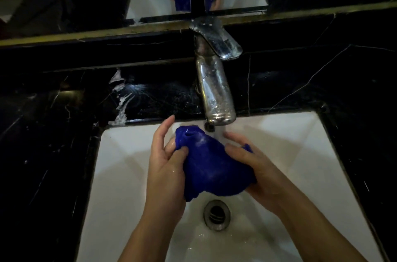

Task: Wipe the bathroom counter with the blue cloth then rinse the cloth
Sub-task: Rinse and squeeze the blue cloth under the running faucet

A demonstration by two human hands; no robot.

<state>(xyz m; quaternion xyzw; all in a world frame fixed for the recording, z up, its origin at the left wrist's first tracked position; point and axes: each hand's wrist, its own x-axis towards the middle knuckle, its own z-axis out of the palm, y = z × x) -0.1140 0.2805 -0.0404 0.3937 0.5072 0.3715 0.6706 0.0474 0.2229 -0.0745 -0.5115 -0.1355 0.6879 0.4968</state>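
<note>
Blue cloth (209, 163) bunched between left hand (166, 167) and right hand (255, 167).

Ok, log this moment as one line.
phase: rinsing | both hands grip crumpled blue cloth | left hand | right hand | under running chrome faucet | over white sink basin

"Is it looking dark?"
"Yes. Light is only shining on the white sink (120, 175) under the hands (165, 167). The tap (214, 90) above them is glinting. The edges are bending."
</note>
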